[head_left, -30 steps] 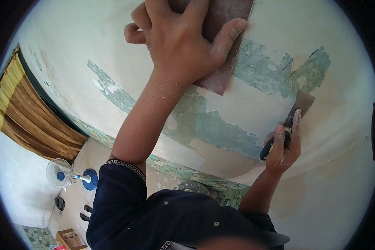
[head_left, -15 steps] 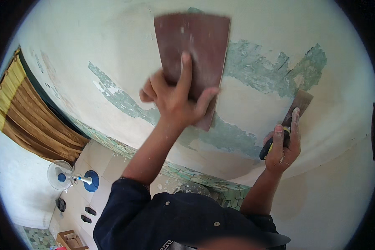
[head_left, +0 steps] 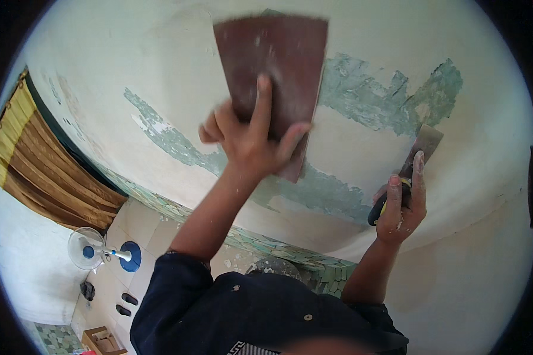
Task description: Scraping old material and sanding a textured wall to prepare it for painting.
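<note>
My left hand [head_left: 249,139] grips a flat reddish-brown board [head_left: 284,71], with the index finger laid along its face and the thumb at its right edge. The board is in front of the wall [head_left: 177,65]; whether its far edge touches the wall I cannot tell. In my right hand [head_left: 401,207] is a putty knife [head_left: 423,145] with a black and yellow handle, its blade pointing up. Two fingers stretch along the tool, and white specks cling to the hand. Behind both tools, rough grey-green patches [head_left: 367,97] show on the pale wall.
Green stone-patterned trim [head_left: 266,244] runs along the wall's foot. White crumbs lie on the tiled floor [head_left: 160,236]. To the left stand a fan [head_left: 130,256], black slippers [head_left: 126,303] and a brown box [head_left: 102,341]. A brown and yellow curtain [head_left: 59,171] hangs at far left.
The board has swung slightly, its upper left corner shifting left. My right hand and the putty knife have moved very slightly up and left. Both hands keep their holds.
</note>
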Motion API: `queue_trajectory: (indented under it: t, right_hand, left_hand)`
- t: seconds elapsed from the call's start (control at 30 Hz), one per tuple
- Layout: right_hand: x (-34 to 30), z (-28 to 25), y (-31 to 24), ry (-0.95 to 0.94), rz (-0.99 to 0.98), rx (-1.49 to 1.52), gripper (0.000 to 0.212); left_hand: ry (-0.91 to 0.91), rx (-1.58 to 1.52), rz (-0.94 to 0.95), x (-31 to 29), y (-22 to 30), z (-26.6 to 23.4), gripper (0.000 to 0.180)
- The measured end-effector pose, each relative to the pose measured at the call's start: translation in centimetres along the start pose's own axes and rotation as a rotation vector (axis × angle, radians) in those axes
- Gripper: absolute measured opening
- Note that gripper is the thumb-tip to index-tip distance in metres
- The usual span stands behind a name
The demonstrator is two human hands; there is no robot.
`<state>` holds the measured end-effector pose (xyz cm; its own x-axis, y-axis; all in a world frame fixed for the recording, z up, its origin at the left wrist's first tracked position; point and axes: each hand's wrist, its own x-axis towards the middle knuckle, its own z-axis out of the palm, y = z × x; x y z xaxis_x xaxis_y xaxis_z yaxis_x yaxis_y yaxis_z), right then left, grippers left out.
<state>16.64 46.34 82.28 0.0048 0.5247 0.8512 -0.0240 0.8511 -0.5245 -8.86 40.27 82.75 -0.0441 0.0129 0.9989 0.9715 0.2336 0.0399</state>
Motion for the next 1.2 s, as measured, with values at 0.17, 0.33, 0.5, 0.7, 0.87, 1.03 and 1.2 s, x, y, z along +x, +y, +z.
queue_trajectory:
  t: [0.17, 0.33, 0.5, 0.7, 0.87, 1.03, 1.2]
  right_hand:
    - [0.0, -0.2, -0.2, -0.022, -0.006, 0.015, 0.050]
    - [-0.1, 0.1, -0.5, -0.013, 0.008, 0.038, 0.050]
    - [-0.6, -0.4, 0.0, 0.002, 0.082, 0.053, 0.049]
    - [-0.2, -0.3, 0.2, -0.001, -0.004, 0.070, 0.050]
    - [-0.2, -0.3, -0.3, -0.040, 0.049, 0.035, 0.050]
    - [-0.2, 0.0, -0.4, -0.015, 0.032, 0.057, 0.050]
    - [-0.4, -0.2, -0.4, 0.005, 0.059, 0.078, 0.050]
  left_hand:
    - [-0.038, 0.009, -0.086, -2.0, 0.5, -0.5, 0.085]
    - [0.063, 0.000, 0.016, 9.0, 0.7, -0.2, 0.092]
    - [0.110, -0.081, -0.011, 13.3, 2.1, 0.1, 0.083]
    - [0.044, -0.004, -0.057, 1.0, 1.4, 0.5, 0.087]
    - [0.038, 0.005, -0.069, -1.9, 1.4, 0.3, 0.089]
    - [0.117, -0.038, 0.001, 7.5, 2.3, 0.6, 0.088]
    - [0.253, -0.033, 0.047, 13.7, 3.7, 0.6, 0.083]
